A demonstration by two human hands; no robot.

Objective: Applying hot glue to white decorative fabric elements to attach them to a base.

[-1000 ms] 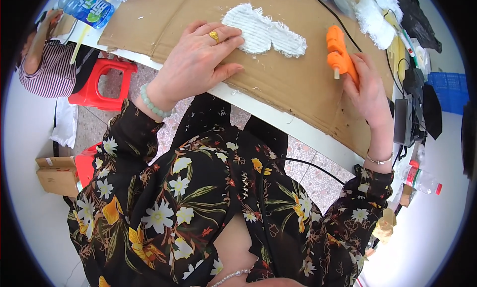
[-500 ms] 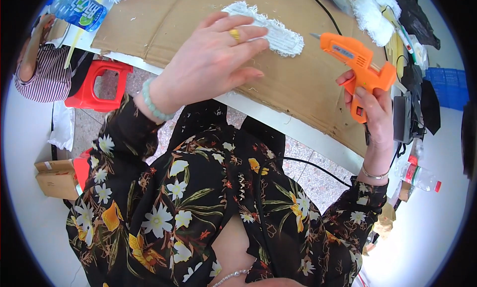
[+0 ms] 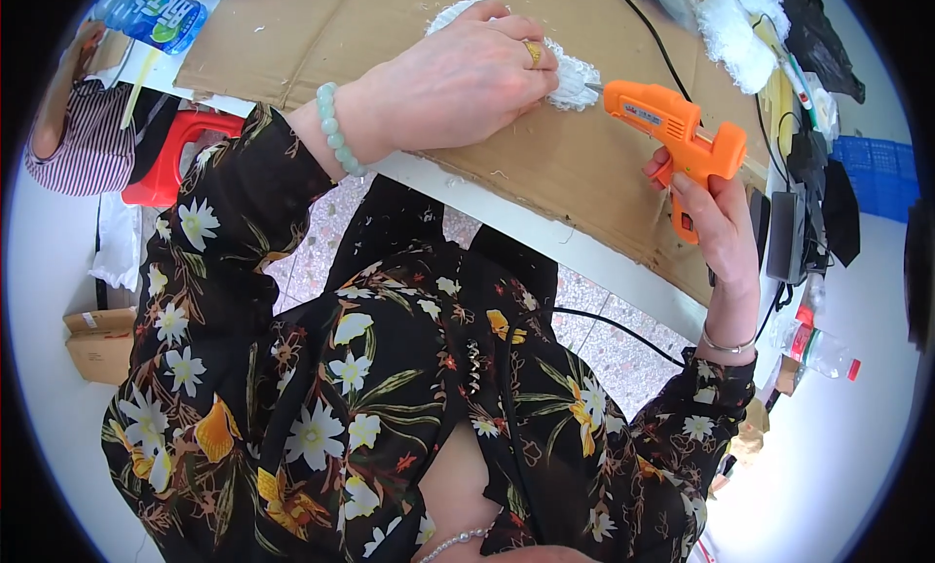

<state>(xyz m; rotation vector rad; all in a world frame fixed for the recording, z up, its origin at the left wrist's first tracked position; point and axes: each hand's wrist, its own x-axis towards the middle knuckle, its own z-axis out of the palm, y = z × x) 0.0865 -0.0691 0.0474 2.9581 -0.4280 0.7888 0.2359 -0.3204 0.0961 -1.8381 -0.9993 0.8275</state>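
Black floral sleeves (image 3: pixel 224 300), pale-green bead bracelet (image 3: pixel 338 132), gold ring (image 3: pixel 533 53)

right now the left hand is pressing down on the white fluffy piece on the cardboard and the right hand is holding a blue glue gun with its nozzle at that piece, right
Not quite: the glue gun is orange, not blue, as the head view shows. The rest holds: the left hand presses on the white fluffy piece on the cardboard, and the right hand holds the gun with its nozzle at that piece.
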